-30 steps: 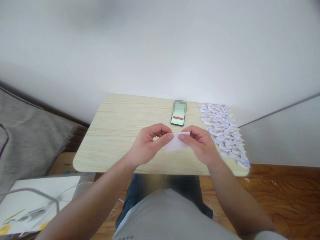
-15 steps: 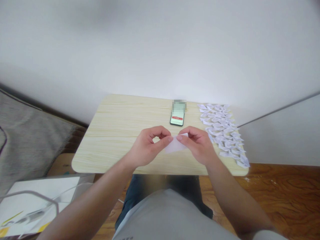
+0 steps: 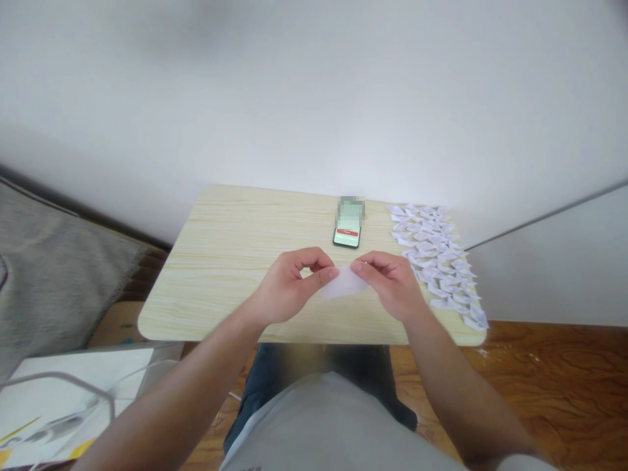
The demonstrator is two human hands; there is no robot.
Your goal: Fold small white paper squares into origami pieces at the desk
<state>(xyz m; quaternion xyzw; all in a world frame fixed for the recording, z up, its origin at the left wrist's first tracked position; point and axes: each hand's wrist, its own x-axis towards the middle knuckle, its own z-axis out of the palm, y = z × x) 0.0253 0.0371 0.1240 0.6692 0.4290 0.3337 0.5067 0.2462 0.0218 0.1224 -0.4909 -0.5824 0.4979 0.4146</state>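
Pale table point(image 3: 206, 261), white paper point(image 3: 343, 285) between the fingers: its upper edge is being worked, by the look of it.
The tabletop spreads beneath and around the fingers; rows of folded white paper shapes point(image 3: 432, 245) lie beyond the right fingers, toward the table's right end. The left hand point(image 3: 282, 288) has thumb and forefinger clamped on the paper's upper left corner; the right hand point(image 3: 400, 288) pinches it near the upper right, thumb on top. The phone point(image 3: 347, 237) lies just ahead of both sets of fingertips, screen lit. The paper hangs between them, lower edge loose; any crease on it is too faint to tell. The next move probably calls for level fingertips, light tension and an aligned edge before any firm press.
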